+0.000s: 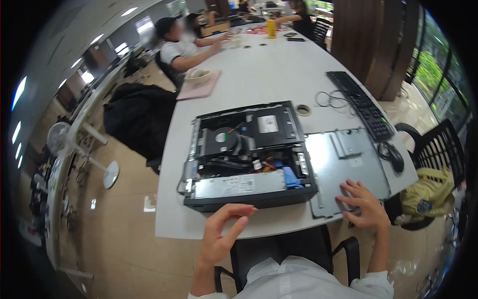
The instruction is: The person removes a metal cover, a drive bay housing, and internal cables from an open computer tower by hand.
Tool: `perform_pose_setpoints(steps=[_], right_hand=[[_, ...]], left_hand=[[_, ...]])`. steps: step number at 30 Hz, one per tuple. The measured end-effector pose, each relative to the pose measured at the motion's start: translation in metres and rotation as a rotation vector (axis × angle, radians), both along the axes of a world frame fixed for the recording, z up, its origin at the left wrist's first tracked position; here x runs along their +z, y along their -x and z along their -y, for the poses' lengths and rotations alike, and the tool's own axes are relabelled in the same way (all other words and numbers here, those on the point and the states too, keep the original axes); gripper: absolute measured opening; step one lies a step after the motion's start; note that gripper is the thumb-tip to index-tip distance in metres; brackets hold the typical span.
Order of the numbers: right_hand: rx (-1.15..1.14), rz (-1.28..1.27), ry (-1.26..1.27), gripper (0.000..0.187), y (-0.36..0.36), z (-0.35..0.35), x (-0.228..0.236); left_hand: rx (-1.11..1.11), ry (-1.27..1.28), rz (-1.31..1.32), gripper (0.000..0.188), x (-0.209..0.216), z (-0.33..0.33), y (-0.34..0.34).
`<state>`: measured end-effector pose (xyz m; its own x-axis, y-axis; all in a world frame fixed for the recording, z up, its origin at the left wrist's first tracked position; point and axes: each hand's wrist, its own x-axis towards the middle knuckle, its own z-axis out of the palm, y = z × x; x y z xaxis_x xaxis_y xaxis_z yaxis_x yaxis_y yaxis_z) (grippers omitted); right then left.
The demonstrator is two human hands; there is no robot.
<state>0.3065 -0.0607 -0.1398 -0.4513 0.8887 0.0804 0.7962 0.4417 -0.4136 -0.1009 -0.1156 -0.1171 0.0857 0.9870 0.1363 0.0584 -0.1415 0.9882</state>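
An opened desktop computer case (234,203) lies flat on the white table, its insides facing up. Within it show a round black fan (220,137), a black drive bay (269,124), a silver power supply (224,186) and a blue plastic latch (292,178). Against the case's right side rests its grey metal cover panel (326,164). My left hand (224,231) hovers at the case's front edge, thumb and fingers apart and holding nothing. Over the lower right of the panel, my right hand (362,205) spreads its fingers, the tips on or just above the metal.
A black keyboard (361,104) and mouse (392,156) lie along the table's right side. Farther back are a bowl (198,76) on a pink folder (206,88) and a yellow bottle (271,29). Other people sit at the far end. Chairs (440,149) flank the table.
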Motion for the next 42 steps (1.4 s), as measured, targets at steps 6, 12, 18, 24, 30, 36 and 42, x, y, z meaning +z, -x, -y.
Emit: perform_pose_setpoints(steps=[6,12,18,24,30,36,42], right_hand=[[0.138,-0.026,0.008,0.043,0.000,-0.027,0.001],[-0.269,-0.339,-0.282,0.032,-0.038,-0.119,-0.022],[-0.396,-0.217,-0.482,0.040,-0.017,-0.183,-0.061],[-0.384,-0.214,-0.431,0.041,-0.015,-0.189,-0.064],[-0.360,-0.211,-0.422,0.041,-0.016,-0.192,-0.065],[-0.364,-0.306,-0.556,0.039,-0.007,-0.185,-0.064],[-0.332,-0.291,-0.500,0.036,-0.012,-0.188,-0.067]], left_hand=[[0.059,-0.035,-0.063,0.021,0.008,0.008,0.007],[0.235,-0.157,-0.131,0.015,0.012,-0.012,-0.001],[0.633,-0.623,-0.730,0.016,-0.011,-0.036,0.012],[0.749,-0.644,-0.709,0.016,-0.038,-0.042,0.013],[0.816,-0.673,-0.863,0.015,-0.060,-0.049,0.013],[0.841,-0.724,-0.891,0.017,-0.068,-0.052,0.016],[0.846,-0.763,-0.895,0.017,-0.071,-0.051,0.016]])
